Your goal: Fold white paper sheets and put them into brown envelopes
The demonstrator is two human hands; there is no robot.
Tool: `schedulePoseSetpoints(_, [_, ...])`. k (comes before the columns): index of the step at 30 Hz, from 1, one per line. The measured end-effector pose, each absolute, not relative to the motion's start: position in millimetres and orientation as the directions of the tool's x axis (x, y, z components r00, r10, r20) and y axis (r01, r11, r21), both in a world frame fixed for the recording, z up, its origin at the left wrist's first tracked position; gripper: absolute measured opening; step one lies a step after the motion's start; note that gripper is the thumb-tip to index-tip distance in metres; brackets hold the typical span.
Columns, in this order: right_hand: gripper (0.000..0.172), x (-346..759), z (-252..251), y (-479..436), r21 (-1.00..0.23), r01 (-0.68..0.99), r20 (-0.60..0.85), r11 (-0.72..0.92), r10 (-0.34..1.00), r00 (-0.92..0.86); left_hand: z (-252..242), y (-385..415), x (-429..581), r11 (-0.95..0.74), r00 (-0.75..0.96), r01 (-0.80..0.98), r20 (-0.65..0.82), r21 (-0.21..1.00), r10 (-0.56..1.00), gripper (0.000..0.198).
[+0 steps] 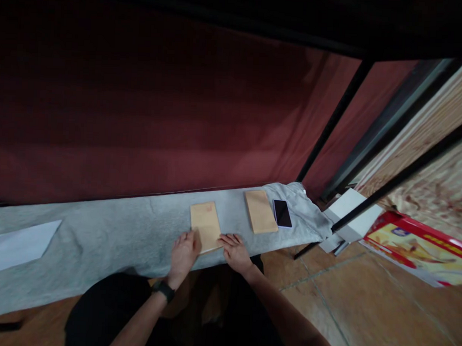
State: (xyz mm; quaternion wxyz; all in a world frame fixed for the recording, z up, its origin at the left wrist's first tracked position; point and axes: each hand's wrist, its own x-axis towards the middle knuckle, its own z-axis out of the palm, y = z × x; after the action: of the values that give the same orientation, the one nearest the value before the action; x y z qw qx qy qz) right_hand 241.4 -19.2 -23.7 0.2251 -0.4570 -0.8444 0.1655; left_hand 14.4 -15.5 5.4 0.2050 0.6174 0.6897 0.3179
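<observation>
A tan paper envelope [206,222] with faint reddish marks near its top right lies on the grey cloth in front of me. My left hand [184,251] has its bent fingers at the envelope's lower left edge, and a dark watch is on that wrist. At the lower right corner, the bent fingers of my right hand [235,250] hold the other edge. The thumbs are hard to make out. To the right, apart from both hands, lies a thicker tan stack of what look like envelopes [261,211].
A dark-screened phone [282,213] lies right of the stack. White paper sheets [20,246] are at the far left of the cloth-covered bench [111,239]. Black metal bars [335,121] rise at the right. A white box [353,215] and a red and yellow carton [421,248] stand on the tiled floor.
</observation>
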Motion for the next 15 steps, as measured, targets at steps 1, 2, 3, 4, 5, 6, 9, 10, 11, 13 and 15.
schedulePoseSetpoints(1, [0.051, 241.1, -24.8, -19.1, -0.484, 0.697, 0.229, 0.528, 0.846, -0.482, 4.6, -9.0, 22.2, -0.060, -0.082, 0.775, 0.193, 0.630, 0.978, 0.040])
schedulePoseSetpoints(2, [0.051, 240.9, -26.0, -19.0, -0.485, 0.697, 0.228, 0.528, 0.846, -0.483, 3.7, -0.7, 30.9, -0.131, -0.012, 0.792, 0.229, 0.597, 0.973, 0.043])
schedulePoseSetpoints(3, [0.052, 240.8, -27.2, -19.0, -0.485, 0.697, 0.225, 0.528, 0.846, -0.484, 2.6, 9.1, 39.7, -0.222, 0.092, 0.810, 0.256, 0.542, 0.962, 0.047])
schedulePoseSetpoints(4, [0.052, 240.9, -28.4, -18.9, -0.484, 0.698, 0.222, 0.528, 0.845, -0.486, 1.2, 20.1, 47.7, -0.291, 0.178, 0.819, 0.263, 0.494, 0.948, 0.049])
schedulePoseSetpoints(5, [0.052, 241.2, -29.3, -18.7, -0.482, 0.697, 0.220, 0.530, 0.844, -0.490, -0.8, 31.7, 53.9, -0.325, 0.225, 0.827, 0.258, 0.459, 0.939, 0.051])
schedulePoseSetpoints(6, [0.051, 241.6, -29.9, -18.6, -0.480, 0.696, 0.220, 0.535, 0.841, -0.495, -3.2, 43.1, 57.9, -0.336, 0.251, 0.837, 0.244, 0.431, 0.937, 0.052])
schedulePoseSetpoints(9, [0.051, 243.2, -29.2, -18.2, -0.478, 0.684, 0.223, 0.551, 0.830, -0.512, -13.7, 70.8, 57.5, -0.300, 0.241, 0.865, 0.191, 0.403, 0.951, 0.052])
schedulePoseSetpoints(10, [0.051, 243.5, -28.3, -18.2, -0.479, 0.681, 0.225, 0.554, 0.827, -0.515, -17.8, 76.5, 54.7, -0.293, 0.237, 0.870, 0.183, 0.397, 0.954, 0.052])
schedulePoseSetpoints(11, [0.051, 243.8, -27.3, -18.3, -0.481, 0.678, 0.227, 0.555, 0.826, -0.516, -21.9, 80.3, 51.6, -0.293, 0.239, 0.872, 0.181, 0.392, 0.954, 0.052])
schedulePoseSetpoints(13, [0.050, 243.8, -25.5, -18.5, -0.488, 0.673, 0.233, 0.556, 0.826, -0.514, -29.0, 82.4, 46.2, -0.302, 0.246, 0.870, 0.188, 0.390, 0.951, 0.053])
schedulePoseSetpoints(15, [0.048, 243.4, -25.2, -18.5, -0.500, 0.666, 0.238, 0.554, 0.827, -0.509, -33.8, 78.3, 43.0, -0.314, 0.255, 0.858, 0.192, 0.407, 0.948, 0.054])
